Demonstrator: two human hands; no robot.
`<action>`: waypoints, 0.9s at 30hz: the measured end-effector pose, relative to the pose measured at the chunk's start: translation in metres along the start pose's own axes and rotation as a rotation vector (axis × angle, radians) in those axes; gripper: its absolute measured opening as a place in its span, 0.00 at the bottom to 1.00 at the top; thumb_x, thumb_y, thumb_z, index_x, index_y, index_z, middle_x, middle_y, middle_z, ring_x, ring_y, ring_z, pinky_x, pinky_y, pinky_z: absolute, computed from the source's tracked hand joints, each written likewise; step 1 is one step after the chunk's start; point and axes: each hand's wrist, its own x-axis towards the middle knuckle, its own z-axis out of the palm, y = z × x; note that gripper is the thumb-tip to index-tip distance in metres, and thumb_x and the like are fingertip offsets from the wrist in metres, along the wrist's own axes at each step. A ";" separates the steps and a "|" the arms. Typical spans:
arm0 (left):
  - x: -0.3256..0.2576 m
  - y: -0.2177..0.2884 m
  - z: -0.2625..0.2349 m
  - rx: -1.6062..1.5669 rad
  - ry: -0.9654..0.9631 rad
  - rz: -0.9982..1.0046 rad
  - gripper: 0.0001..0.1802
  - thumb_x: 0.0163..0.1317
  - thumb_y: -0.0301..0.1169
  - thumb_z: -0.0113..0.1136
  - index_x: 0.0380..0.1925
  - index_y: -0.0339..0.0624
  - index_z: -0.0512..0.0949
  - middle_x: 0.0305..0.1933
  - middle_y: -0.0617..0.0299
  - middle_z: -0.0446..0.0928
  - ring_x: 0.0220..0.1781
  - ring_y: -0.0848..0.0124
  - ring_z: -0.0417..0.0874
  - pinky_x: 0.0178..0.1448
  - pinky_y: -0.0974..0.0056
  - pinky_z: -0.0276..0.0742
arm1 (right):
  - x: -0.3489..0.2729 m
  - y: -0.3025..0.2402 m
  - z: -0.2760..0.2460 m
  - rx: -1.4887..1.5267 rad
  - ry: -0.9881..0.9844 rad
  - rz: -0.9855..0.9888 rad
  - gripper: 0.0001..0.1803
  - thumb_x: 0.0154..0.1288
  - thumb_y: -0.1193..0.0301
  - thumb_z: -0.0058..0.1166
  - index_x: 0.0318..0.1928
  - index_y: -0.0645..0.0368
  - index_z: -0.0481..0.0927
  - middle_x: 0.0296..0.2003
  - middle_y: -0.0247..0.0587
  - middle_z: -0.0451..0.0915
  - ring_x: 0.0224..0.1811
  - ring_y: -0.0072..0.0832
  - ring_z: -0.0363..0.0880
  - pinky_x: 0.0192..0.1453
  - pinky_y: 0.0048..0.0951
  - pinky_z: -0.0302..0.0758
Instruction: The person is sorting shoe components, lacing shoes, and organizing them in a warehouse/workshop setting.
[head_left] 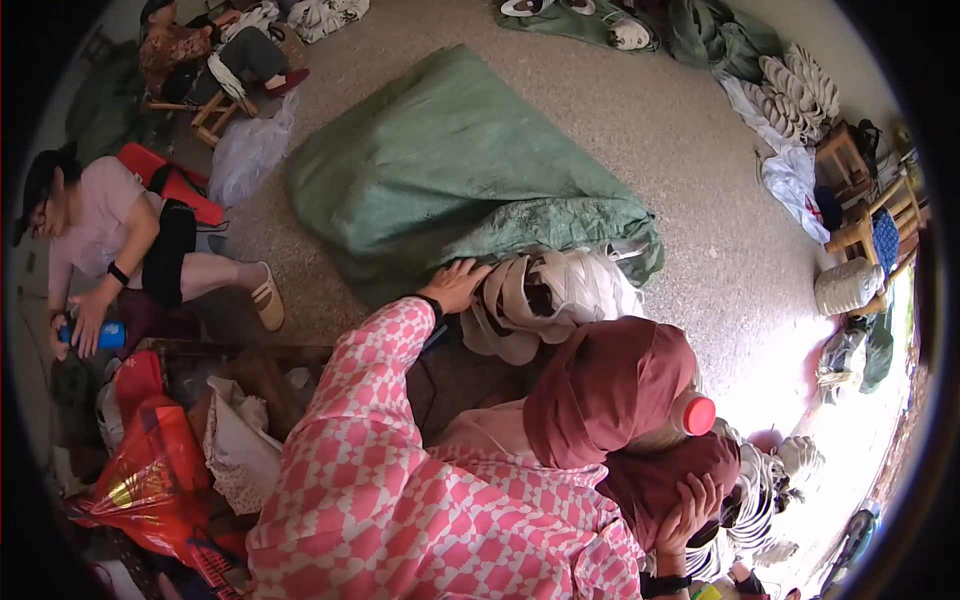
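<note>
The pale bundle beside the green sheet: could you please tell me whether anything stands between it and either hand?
Nothing visible separates the pale bundle from the left hand at its left edge. For the right hand, the upper maroon-clad knee stands in between.

1 bundle of pale shoe-shaped pieces [585,285], white to beige, packed close, curved edges overlapping; dark gap between beige pieces toward left end. Lies at gathered near edge of green sack [430,160]. Sack large, spread out, creased, narrowing to far corner, bunched in folds beside bundle. Piece count unclear.
</note>
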 end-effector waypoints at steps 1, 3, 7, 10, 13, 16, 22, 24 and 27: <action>-0.003 -0.004 -0.002 -0.032 -0.022 -0.072 0.34 0.61 0.37 0.56 0.68 0.53 0.59 0.65 0.51 0.63 0.67 0.49 0.64 0.65 0.47 0.65 | 0.000 0.001 0.000 -0.005 -0.003 -0.002 0.17 0.60 0.67 0.38 0.43 0.59 0.78 0.50 0.43 0.77 0.63 0.45 0.68 0.73 0.56 0.50; -0.006 -0.013 0.000 -0.066 -0.044 -0.147 0.36 0.59 0.36 0.57 0.68 0.52 0.59 0.65 0.50 0.62 0.68 0.49 0.63 0.65 0.46 0.66 | 0.001 0.001 -0.002 -0.012 -0.008 -0.007 0.18 0.60 0.67 0.38 0.43 0.59 0.78 0.50 0.43 0.77 0.63 0.45 0.68 0.73 0.56 0.50; 0.008 -0.045 0.013 -0.116 -0.037 -0.391 0.40 0.53 0.35 0.60 0.67 0.45 0.57 0.58 0.44 0.70 0.60 0.49 0.72 0.60 0.47 0.71 | 0.007 -0.001 -0.003 -0.011 -0.008 -0.031 0.17 0.63 0.66 0.37 0.43 0.58 0.78 0.50 0.42 0.78 0.63 0.45 0.68 0.73 0.56 0.50; 0.031 -0.044 -0.006 -0.639 -0.062 -0.554 0.53 0.53 0.35 0.62 0.73 0.44 0.39 0.35 0.47 0.79 0.25 0.60 0.80 0.31 0.55 0.77 | 0.005 -0.001 -0.004 -0.007 -0.023 -0.026 0.19 0.62 0.64 0.35 0.43 0.59 0.78 0.51 0.43 0.77 0.63 0.46 0.67 0.73 0.56 0.49; 0.060 -0.052 -0.021 -0.967 0.015 -0.471 0.63 0.52 0.33 0.67 0.73 0.51 0.26 0.48 0.43 0.70 0.30 0.66 0.77 0.28 0.60 0.76 | 0.007 0.000 -0.002 -0.022 -0.018 -0.040 0.18 0.61 0.66 0.36 0.43 0.58 0.79 0.50 0.42 0.78 0.63 0.45 0.68 0.73 0.56 0.49; 0.097 -0.048 -0.069 -1.211 0.138 -0.391 0.69 0.52 0.32 0.70 0.71 0.59 0.18 0.71 0.33 0.52 0.47 0.63 0.78 0.37 0.59 0.80 | 0.006 -0.001 0.000 -0.028 -0.016 -0.035 0.18 0.60 0.66 0.37 0.42 0.58 0.79 0.49 0.41 0.78 0.63 0.45 0.68 0.73 0.56 0.49; 0.140 -0.055 -0.172 -0.918 0.577 -0.435 0.62 0.48 0.36 0.69 0.73 0.43 0.33 0.68 0.37 0.61 0.68 0.51 0.66 0.59 0.53 0.75 | 0.006 -0.008 -0.010 -0.009 -0.022 -0.009 0.19 0.60 0.65 0.37 0.43 0.59 0.79 0.50 0.42 0.77 0.63 0.45 0.67 0.73 0.55 0.49; 0.144 -0.077 -0.149 -0.466 0.619 -0.360 0.40 0.52 0.44 0.61 0.63 0.34 0.66 0.61 0.38 0.71 0.62 0.47 0.73 0.60 0.51 0.73 | 0.007 -0.005 -0.005 -0.005 -0.044 -0.011 0.18 0.59 0.66 0.38 0.43 0.59 0.79 0.50 0.42 0.77 0.63 0.45 0.67 0.73 0.56 0.49; 0.147 -0.034 -0.100 -0.481 0.156 -0.373 0.22 0.53 0.45 0.58 0.31 0.33 0.83 0.36 0.42 0.82 0.43 0.49 0.84 0.49 0.53 0.78 | 0.009 -0.005 -0.008 -0.017 -0.047 0.007 0.17 0.60 0.67 0.38 0.42 0.58 0.78 0.50 0.42 0.77 0.63 0.45 0.67 0.73 0.56 0.49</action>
